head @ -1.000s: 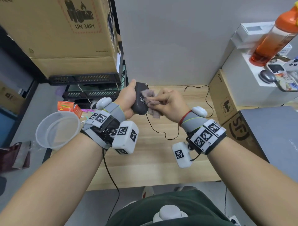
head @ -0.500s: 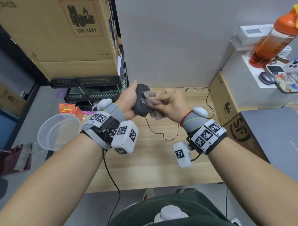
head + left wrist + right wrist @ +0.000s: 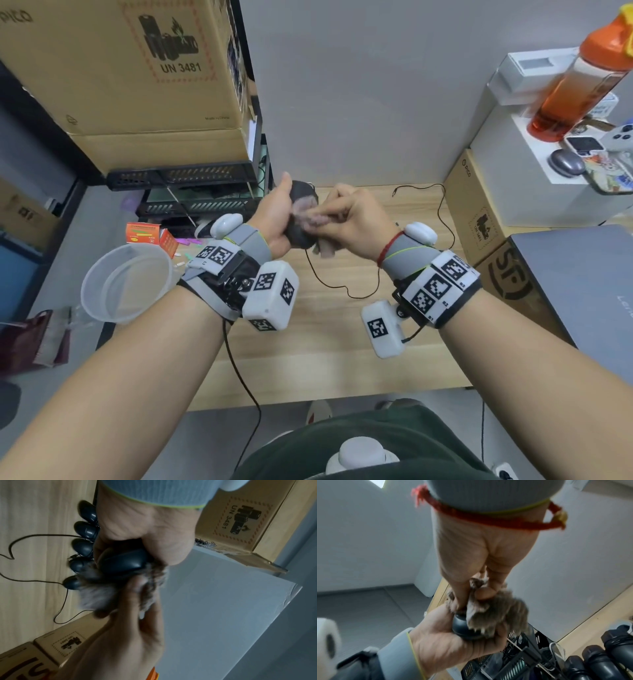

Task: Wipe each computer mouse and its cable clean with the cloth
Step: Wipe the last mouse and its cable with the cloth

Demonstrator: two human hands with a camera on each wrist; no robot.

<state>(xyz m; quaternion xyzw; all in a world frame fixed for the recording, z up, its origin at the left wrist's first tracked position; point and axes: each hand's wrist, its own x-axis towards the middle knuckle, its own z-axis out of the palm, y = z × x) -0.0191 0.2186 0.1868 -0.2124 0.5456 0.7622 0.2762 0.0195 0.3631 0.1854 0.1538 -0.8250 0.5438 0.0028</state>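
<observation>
Above the far side of the desk, the left hand has its fingers wrapped tight round a dark mouse. The right hand pinches the fuzzy cloth against it. To clean well, I think it should rub all sides, then slide down the cable. More mice wait on the desk.

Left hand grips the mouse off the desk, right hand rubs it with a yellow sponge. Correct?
Not quite. The left hand does grip the mouse off the desk, but the right hand rubs it with a fluffy grey-brown cloth, not a yellow sponge. The right wrist view shows the cloth best.
</observation>
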